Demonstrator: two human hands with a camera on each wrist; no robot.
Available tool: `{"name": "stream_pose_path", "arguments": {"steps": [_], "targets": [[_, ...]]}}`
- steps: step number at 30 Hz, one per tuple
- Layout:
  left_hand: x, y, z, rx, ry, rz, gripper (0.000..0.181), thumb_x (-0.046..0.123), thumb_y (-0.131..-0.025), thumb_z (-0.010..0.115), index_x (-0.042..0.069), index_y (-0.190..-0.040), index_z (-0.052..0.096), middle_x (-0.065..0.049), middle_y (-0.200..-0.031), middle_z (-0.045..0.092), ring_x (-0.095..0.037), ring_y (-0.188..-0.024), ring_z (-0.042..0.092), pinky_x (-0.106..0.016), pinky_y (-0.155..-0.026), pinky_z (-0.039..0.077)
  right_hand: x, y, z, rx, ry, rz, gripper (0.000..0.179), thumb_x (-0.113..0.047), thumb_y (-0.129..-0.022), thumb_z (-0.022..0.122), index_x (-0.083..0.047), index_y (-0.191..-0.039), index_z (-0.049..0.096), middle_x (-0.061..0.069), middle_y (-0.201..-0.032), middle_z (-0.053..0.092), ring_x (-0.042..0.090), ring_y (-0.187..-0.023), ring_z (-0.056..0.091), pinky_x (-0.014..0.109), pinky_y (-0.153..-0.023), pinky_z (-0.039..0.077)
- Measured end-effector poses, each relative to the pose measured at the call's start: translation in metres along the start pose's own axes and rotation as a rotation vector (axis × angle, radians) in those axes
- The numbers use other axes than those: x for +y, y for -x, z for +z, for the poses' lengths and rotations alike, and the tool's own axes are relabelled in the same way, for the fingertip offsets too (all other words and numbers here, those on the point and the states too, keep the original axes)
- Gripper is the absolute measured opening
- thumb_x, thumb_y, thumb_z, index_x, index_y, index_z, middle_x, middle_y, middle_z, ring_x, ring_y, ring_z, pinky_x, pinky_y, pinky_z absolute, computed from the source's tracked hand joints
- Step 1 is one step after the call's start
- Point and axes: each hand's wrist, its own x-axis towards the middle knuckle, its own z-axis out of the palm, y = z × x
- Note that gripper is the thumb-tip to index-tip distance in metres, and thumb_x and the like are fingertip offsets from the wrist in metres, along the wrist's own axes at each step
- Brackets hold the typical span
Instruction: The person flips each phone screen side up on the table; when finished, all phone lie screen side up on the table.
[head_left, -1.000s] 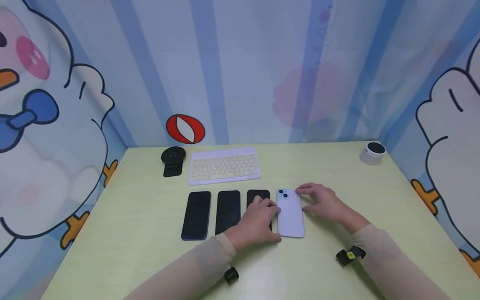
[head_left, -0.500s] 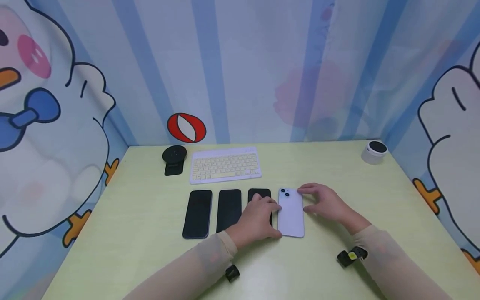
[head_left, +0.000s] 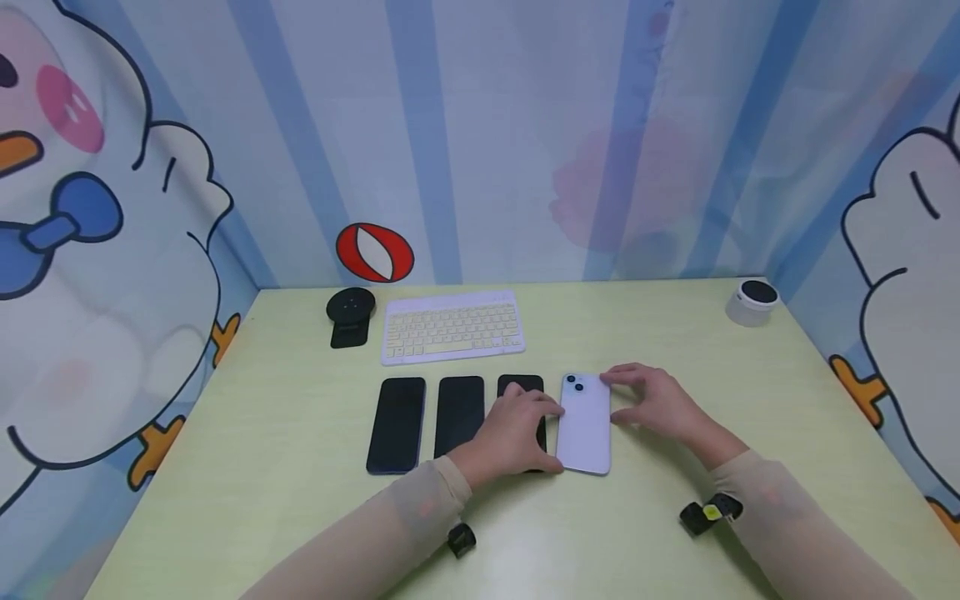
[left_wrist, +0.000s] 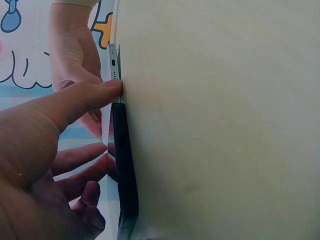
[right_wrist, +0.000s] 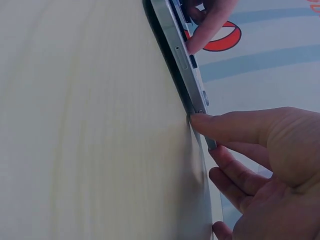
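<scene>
A pale purple smartphone (head_left: 587,429) lies back up, its two camera lenses at the far end. My left hand (head_left: 517,433) touches it with the thumb at the near left corner and a finger at the left edge. At the far right corner my right hand (head_left: 654,406) pinches it, thumb on the side edge and a finger at the top end. Beneath my left hand lies a dark-screened phone (head_left: 525,383), partly hidden. Two more black phones, one in the middle (head_left: 459,414) and one at the left (head_left: 397,427), complete the row.
Behind the row lies a white keyboard (head_left: 453,329). A black round-topped stand (head_left: 350,312) is left of it. A small white cylinder with a dark top (head_left: 752,302) stands at the table's (head_left: 247,517) far right corner, before a printed curtain (head_left: 495,150).
The purple phone's far end has shifted slightly right, turning the phone a little clockwise. My right hand has moved slightly right with it; the left hand stays nearly in place.
</scene>
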Motion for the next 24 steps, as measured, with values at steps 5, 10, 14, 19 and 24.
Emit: {"name": "stream_pose_path", "arguments": {"steps": [5,10,14,19,24], "targets": [[-0.001,-0.001,-0.001,-0.018,0.015,0.0,0.072,0.049,-0.073,0.092,0.022,-0.135,0.069,0.001,-0.141,0.063,-0.02,-0.115,0.045,-0.035,-0.097,0.043,0.0,0.001,-0.001,0.025,-0.01,-0.025,0.061,-0.009,-0.08,0.087,-0.003,-0.137,0.065,0.023,-0.144,0.059,0.049,-0.138,0.049,0.064,-0.114,0.035],[-0.001,-0.002,-0.002,-0.035,0.039,0.013,0.074,0.049,-0.072,0.092,0.021,-0.136,0.068,0.0,-0.143,0.062,-0.021,-0.114,0.045,-0.036,-0.097,0.043,-0.005,0.003,-0.006,0.037,-0.02,-0.021,0.059,-0.014,-0.083,0.086,-0.007,-0.139,0.065,0.021,-0.147,0.058,0.048,-0.14,0.046,0.065,-0.115,0.035],[0.0,-0.003,-0.003,-0.049,0.058,0.022,0.079,0.049,-0.071,0.093,0.02,-0.14,0.065,0.0,-0.144,0.062,-0.02,-0.112,0.044,-0.033,-0.095,0.042,-0.012,0.005,-0.01,0.033,-0.028,-0.025,0.058,-0.016,-0.085,0.084,-0.009,-0.14,0.065,0.019,-0.149,0.056,0.047,-0.143,0.043,0.067,-0.115,0.034],[0.003,-0.003,-0.002,-0.045,0.08,0.033,0.083,0.049,-0.071,0.094,0.019,-0.142,0.063,0.001,-0.144,0.062,-0.019,-0.112,0.044,-0.033,-0.096,0.041,-0.019,0.007,-0.013,0.04,-0.048,-0.038,0.06,-0.017,-0.086,0.084,-0.011,-0.142,0.064,0.018,-0.151,0.054,0.046,-0.145,0.041,0.068,-0.115,0.032],[0.004,-0.002,-0.003,-0.04,0.134,0.047,0.085,0.047,-0.071,0.094,0.018,-0.144,0.061,0.002,-0.145,0.062,-0.017,-0.111,0.043,-0.032,-0.096,0.04,-0.024,0.009,-0.013,0.055,-0.062,-0.063,0.06,-0.019,-0.086,0.085,-0.01,-0.142,0.064,0.018,-0.15,0.055,0.044,-0.145,0.042,0.067,-0.115,0.033]]}}
